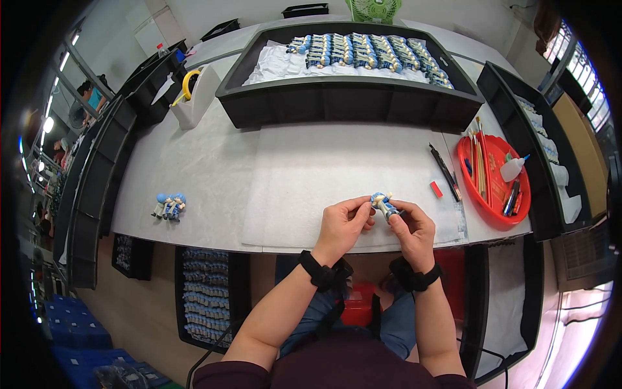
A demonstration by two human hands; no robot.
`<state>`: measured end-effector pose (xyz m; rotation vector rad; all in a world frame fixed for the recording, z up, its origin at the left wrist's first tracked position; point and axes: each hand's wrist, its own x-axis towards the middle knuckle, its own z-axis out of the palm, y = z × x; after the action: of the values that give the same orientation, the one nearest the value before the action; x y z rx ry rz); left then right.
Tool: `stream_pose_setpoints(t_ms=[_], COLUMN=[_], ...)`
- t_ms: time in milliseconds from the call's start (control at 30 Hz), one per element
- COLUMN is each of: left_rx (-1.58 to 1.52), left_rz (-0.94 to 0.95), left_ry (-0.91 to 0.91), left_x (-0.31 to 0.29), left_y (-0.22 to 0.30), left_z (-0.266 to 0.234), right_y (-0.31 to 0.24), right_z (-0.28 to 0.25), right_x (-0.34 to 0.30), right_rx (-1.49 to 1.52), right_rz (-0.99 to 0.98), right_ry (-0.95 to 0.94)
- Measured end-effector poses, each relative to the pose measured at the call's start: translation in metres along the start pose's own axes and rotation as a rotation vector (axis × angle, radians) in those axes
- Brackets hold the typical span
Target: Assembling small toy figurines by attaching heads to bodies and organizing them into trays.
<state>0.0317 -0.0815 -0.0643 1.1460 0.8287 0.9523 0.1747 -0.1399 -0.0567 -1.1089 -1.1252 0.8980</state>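
Note:
A small blue-and-white figurine [385,205] is held between both hands above the white sheet, near the table's front edge. My left hand [343,223] pinches its upper left side with thumb and fingertips. From the other side, my right hand [413,235] grips its lower part, the thumb lying along it. Fingers hide some of the figurine. Farther left on the table, a little group of similar blue-headed figurines [170,206] stands close together.
A black tray [350,104] with rows of figurines stands at the back. To the right lie a black pen [444,170], a red piece [436,189] and a red dish [495,217] of brushes and a bottle. A white tape dispenser [195,97] stands back left. Black bins flank the table.

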Motion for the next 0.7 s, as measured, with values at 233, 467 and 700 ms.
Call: stream_pose_setpoints(t_ms=[233,467,700], left_rx=[0.025,0.053,0.103], left_rz=[0.015,0.074,0.122], left_ry=[0.007,0.02,0.013], left_x=[-0.0004,-0.0008,-0.0007], left_y=[0.0005,-0.0035,-0.0063], left_z=[0.0009,0.0007,0.0001], right_y=[0.0022,0.0045,0.0026], right_z=[-0.0017,-0.0004,-0.0012], right_x=[0.0006,0.0011,0.001], right_rx=[-0.045,-0.092,-0.128], right_rz=[-0.03,-0.074,-0.062], right_ry=[-0.02,-0.018,-0.022])
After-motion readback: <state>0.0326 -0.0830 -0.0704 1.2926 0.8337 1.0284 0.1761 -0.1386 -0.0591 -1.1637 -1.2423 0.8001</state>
